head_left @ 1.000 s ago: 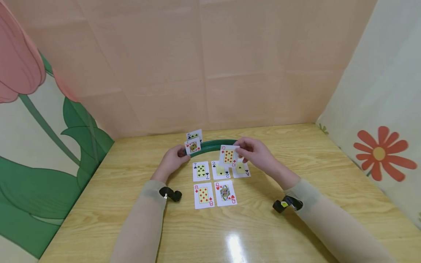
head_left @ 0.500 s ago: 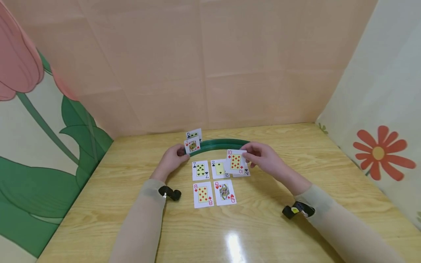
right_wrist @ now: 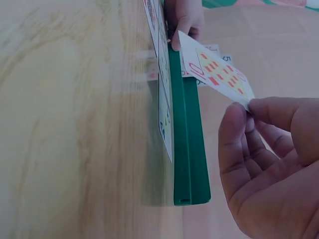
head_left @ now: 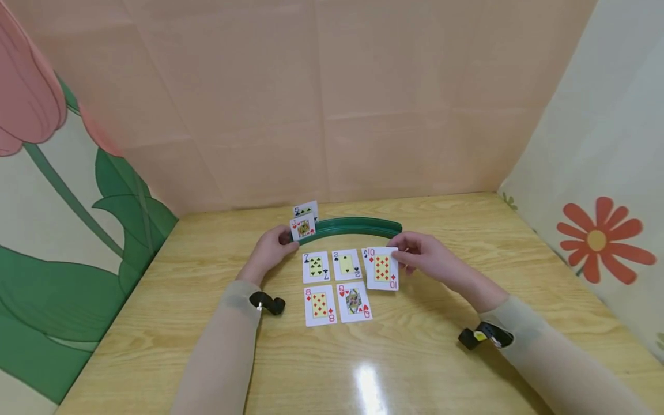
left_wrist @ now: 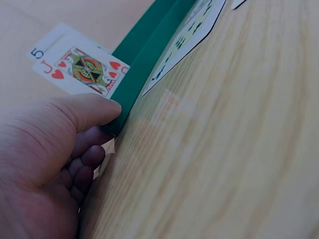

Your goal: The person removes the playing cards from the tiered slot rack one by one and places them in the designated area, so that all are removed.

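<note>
While the left hand (head_left: 268, 252) grips the green card holder (head_left: 358, 226) at its left end, thumb laid on the front face, the right hand (head_left: 426, 258) holds the ten of diamonds (head_left: 382, 269) clear of the table (head_left: 311, 369). Right thumb and fingertip are clamped together on the card near its upper right corner. Position: in front of the holder's right end, overlapping one partly covered card (head_left: 365, 260) in the head view.

Handling (judged): card very light, thin and springy, likely slick-faced, easily creased by a hard pinch. Best hold is a gentle pinch at a side edge, leaving the lower edge free. Holder appears stiff and light enough to slide if nudged; steadying one end seems sound.

Count: holder, 1. Cards, 8 visible:
- in right hand, 1;
- upright at the holder's left end, 2: jack of hearts (head_left: 303, 228) and, behind it, a black five (head_left: 305, 208);
- flat, 5: seven of clubs (head_left: 316, 267), two of spades (head_left: 346, 264), the covered one (index too small to read surely), eight of diamonds (head_left: 320, 305), queen of hearts (head_left: 355, 301).
</note>
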Tool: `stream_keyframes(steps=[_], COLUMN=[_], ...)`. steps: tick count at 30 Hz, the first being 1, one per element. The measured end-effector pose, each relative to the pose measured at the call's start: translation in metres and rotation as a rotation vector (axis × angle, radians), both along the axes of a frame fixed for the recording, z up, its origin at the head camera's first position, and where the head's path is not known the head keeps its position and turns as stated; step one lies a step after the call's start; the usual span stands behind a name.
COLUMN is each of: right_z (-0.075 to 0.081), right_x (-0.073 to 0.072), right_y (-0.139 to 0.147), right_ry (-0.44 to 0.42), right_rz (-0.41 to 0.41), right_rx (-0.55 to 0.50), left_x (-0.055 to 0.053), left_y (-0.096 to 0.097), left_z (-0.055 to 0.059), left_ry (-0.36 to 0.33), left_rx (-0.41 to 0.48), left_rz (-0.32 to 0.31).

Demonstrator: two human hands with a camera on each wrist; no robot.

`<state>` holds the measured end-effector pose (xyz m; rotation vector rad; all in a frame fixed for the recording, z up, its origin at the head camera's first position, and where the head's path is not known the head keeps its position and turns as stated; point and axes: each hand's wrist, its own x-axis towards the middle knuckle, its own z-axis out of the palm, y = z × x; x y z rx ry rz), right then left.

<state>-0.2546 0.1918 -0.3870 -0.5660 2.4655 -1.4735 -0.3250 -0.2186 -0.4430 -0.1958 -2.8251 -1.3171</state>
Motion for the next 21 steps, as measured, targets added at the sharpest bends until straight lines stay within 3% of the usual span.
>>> stream_keyframes(steps=[21], right_z=[-0.014], right_x=[0.002], right_y=[0.008], right_ry=[-0.114], right_rz=[0.167], right_rx=[0.145], left_x=[-0.001], left_y=[-0.001], left_z=[-0.001], left_ry=[0.009], left_rx=[0.01], left_rz=[-0.007])
